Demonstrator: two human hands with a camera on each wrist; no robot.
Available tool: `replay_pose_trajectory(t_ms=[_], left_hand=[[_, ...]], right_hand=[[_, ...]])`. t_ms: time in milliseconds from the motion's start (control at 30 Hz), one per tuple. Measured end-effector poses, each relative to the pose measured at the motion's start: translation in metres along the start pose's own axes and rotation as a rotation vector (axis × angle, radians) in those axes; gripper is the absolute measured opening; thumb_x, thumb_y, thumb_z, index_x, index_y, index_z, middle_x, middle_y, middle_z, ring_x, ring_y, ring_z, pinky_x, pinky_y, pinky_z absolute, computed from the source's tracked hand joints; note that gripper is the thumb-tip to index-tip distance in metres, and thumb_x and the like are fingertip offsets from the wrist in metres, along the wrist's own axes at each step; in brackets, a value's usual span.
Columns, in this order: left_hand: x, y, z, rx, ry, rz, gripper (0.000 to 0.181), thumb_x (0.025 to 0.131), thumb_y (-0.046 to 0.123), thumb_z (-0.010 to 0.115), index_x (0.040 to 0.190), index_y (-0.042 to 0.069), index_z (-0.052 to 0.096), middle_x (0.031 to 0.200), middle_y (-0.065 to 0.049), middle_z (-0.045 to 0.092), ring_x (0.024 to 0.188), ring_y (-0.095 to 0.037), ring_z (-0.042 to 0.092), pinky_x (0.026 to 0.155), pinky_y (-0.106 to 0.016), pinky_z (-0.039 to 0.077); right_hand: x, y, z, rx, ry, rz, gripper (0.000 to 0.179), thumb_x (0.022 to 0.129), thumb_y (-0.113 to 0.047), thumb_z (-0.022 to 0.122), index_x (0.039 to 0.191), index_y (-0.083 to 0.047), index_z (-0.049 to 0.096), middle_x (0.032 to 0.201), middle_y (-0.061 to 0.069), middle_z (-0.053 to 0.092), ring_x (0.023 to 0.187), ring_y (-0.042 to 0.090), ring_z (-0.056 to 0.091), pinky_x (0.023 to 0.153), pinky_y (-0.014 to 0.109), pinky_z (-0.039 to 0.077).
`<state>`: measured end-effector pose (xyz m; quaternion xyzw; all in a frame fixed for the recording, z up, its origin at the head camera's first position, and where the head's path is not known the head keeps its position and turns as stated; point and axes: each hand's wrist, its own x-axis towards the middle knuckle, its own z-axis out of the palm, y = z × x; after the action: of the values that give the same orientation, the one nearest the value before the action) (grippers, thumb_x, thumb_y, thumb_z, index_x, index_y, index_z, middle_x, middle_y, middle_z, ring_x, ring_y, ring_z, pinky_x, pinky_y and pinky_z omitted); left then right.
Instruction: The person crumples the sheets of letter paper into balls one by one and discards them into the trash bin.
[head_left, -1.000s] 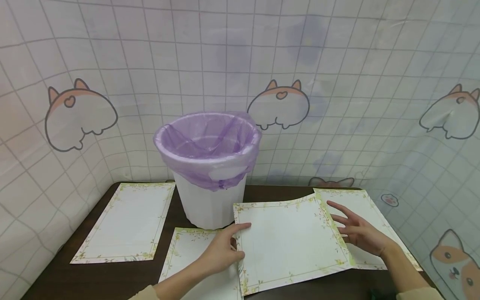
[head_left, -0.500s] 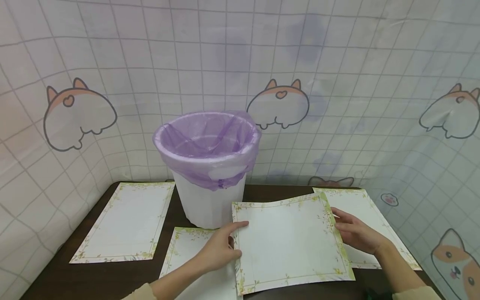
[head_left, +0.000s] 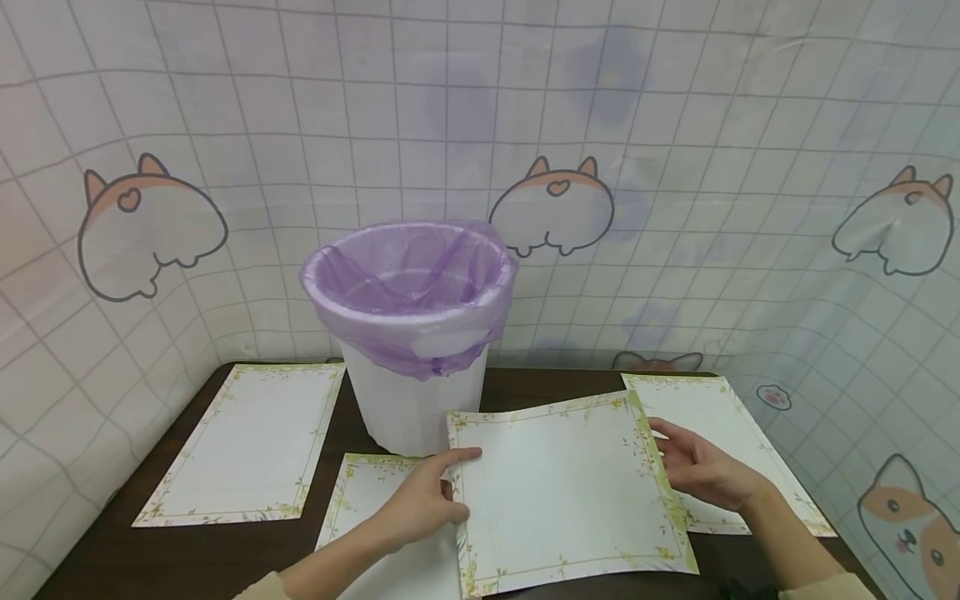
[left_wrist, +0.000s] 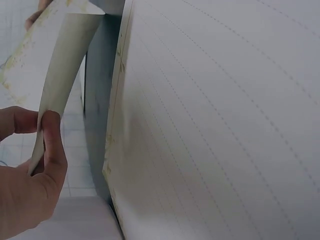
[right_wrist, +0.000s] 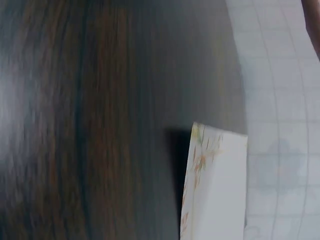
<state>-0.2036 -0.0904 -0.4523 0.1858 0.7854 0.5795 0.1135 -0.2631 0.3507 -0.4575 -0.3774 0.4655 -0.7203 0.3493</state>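
Observation:
In the head view, my left hand (head_left: 420,500) pinches the left edge of a raised white sheet of paper (head_left: 555,492) with a yellow-green floral border. The left wrist view shows this sheet (left_wrist: 70,60) edge-on and bent between thumb and fingers of the left hand (left_wrist: 30,185). At its right edge is my right hand (head_left: 708,471), with relaxed, slightly bent fingers partly hidden behind the paper. Another bordered sheet (head_left: 375,533) lies under the left hand, and one more sheet (head_left: 720,425) lies behind the right hand.
A white bin (head_left: 408,408) lined with a purple bag (head_left: 427,333) stands at the back of the dark table (head_left: 97,550). Another bordered sheet (head_left: 240,442) lies to its left. A grid-patterned curtain (head_left: 420,108) with cartoon corgis surrounds the table.
My right hand's spread fingers have drawn together and come to the sheet's right edge. The left hand keeps its pinch, and the raised sheet has shifted slightly left in view.

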Motion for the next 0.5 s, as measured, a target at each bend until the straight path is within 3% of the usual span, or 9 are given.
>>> replay_pose_trajectory(t_ms=[167,300,433,500], left_hand=[[-0.001,0.002,0.000,-0.056,-0.011,-0.060,0.083,0.070,-0.015,0.071,0.148,0.006,0.053,0.082,-0.004,0.050,0.055,-0.009,0.037,0.049,-0.021,0.037],[-0.001,0.003,0.000,-0.067,-0.016,-0.097,0.080,0.072,-0.015,0.073,0.147,0.007,0.055,0.091,-0.005,0.052,0.055,-0.009,0.036,0.051,-0.022,0.038],[-0.003,0.004,-0.001,-0.086,-0.032,-0.096,0.081,0.072,-0.016,0.073,0.147,0.009,0.055,0.084,-0.004,0.052,0.055,-0.010,0.034,0.051,-0.022,0.037],[-0.005,0.005,-0.002,-0.095,-0.041,-0.072,0.082,0.072,-0.017,0.072,0.148,0.010,0.055,0.094,-0.004,0.058,0.056,-0.010,0.036,0.051,-0.023,0.038]], right_hand=[[0.016,0.002,0.009,-0.061,-0.061,-0.014,0.074,0.096,0.023,0.044,0.161,-0.004,0.020,0.160,0.018,0.034,0.139,0.034,0.045,0.106,0.049,0.046],[0.028,0.004,0.018,-0.150,-0.040,0.008,0.078,0.096,0.019,0.052,0.162,-0.003,0.016,0.166,0.013,0.026,0.146,0.032,0.036,0.108,0.050,0.044],[0.040,0.008,0.027,-0.212,-0.007,0.021,0.079,0.096,0.016,0.055,0.162,-0.002,0.017,0.167,0.011,0.022,0.149,0.028,0.031,0.110,0.050,0.042],[0.045,0.010,0.032,-0.227,-0.006,0.013,0.079,0.096,0.017,0.054,0.162,-0.001,0.015,0.168,0.012,0.021,0.149,0.027,0.030,0.111,0.050,0.041]])
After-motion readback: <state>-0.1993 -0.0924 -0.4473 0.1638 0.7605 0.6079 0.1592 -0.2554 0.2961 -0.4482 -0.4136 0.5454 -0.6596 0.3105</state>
